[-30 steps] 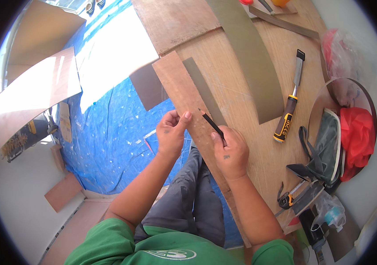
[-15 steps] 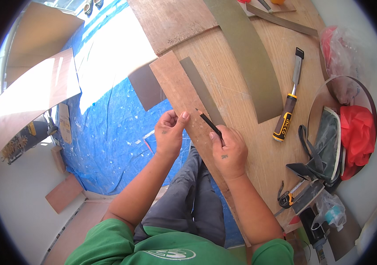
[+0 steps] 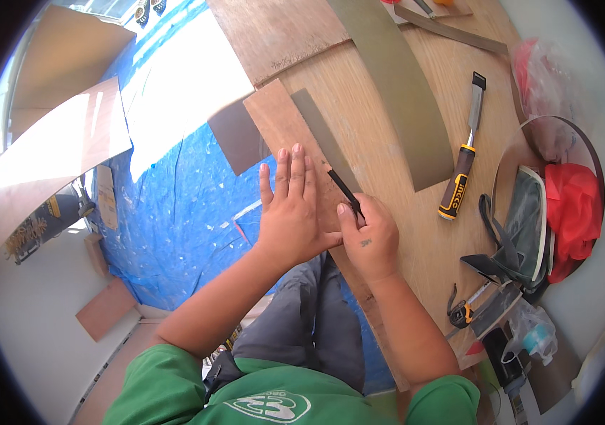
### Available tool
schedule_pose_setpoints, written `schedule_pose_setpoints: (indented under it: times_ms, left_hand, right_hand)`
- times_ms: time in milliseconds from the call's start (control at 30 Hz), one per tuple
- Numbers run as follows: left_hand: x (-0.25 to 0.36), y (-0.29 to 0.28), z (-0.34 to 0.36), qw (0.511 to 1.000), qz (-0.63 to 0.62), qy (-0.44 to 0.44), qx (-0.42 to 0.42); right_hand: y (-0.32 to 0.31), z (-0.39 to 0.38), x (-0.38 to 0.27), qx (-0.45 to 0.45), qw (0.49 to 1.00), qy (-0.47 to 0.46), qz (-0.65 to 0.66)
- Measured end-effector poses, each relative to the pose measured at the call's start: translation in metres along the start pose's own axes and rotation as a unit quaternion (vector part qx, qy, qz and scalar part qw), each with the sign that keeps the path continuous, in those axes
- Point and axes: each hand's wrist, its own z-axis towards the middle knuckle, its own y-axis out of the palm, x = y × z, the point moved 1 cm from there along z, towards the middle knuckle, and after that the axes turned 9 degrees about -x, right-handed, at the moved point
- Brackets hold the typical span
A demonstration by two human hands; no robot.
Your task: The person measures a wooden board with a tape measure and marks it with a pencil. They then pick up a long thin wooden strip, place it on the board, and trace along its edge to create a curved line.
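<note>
A long narrow plywood strip (image 3: 282, 120) lies slantwise along the near left edge of the wooden worktable (image 3: 416, 276). Flat on the strip rests my left hand (image 3: 292, 209), fingers stretched out and thumb reaching toward my other hand. A black pencil (image 3: 345, 188) is pinched in my right hand (image 3: 371, 241), its tip at the strip's right edge. A brownish thin sheet piece (image 3: 320, 127) shows beside the strip on the table, and a darker sheet (image 3: 238, 138) juts out on its left.
A chisel (image 3: 460, 177) with a black and yellow handle lies to the right, beside a long olive strip (image 3: 401, 99). Further right are a tape measure (image 3: 461, 314), a red bag (image 3: 572, 209) and a dark pouch (image 3: 525, 227). Blue sheeting (image 3: 167, 234) covers the floor at left.
My left hand has gone from gripping the strip's left edge to lying spread flat across it. The pencil in my right hand has shifted to the strip's right edge.
</note>
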Motion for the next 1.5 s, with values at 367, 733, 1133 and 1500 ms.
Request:
schedule_pose_setpoints:
  times_ms: [367, 733, 1133, 1500]
  left_hand:
    - [0.007, 0.025, 0.011, 0.995, 0.091, 0.01, 0.049]
    - [-0.006, 0.034, 0.016, 0.991, 0.128, 0.008, 0.021]
    - [-0.011, 0.029, 0.023, 0.983, 0.184, 0.014, -0.015]
    - [-0.018, 0.026, 0.052, 0.984, 0.176, 0.025, -0.025]
  right_hand:
    - [-0.144, 0.016, -0.022, -0.039, 0.992, -0.109, -0.04]
    - [-0.181, -0.1, -0.076, -0.171, 0.958, -0.058, -0.223]
    - [-0.193, -0.199, -0.101, -0.322, 0.941, -0.013, 0.107]
    - [-0.203, -0.324, -0.058, -0.258, 0.956, 0.036, 0.136]
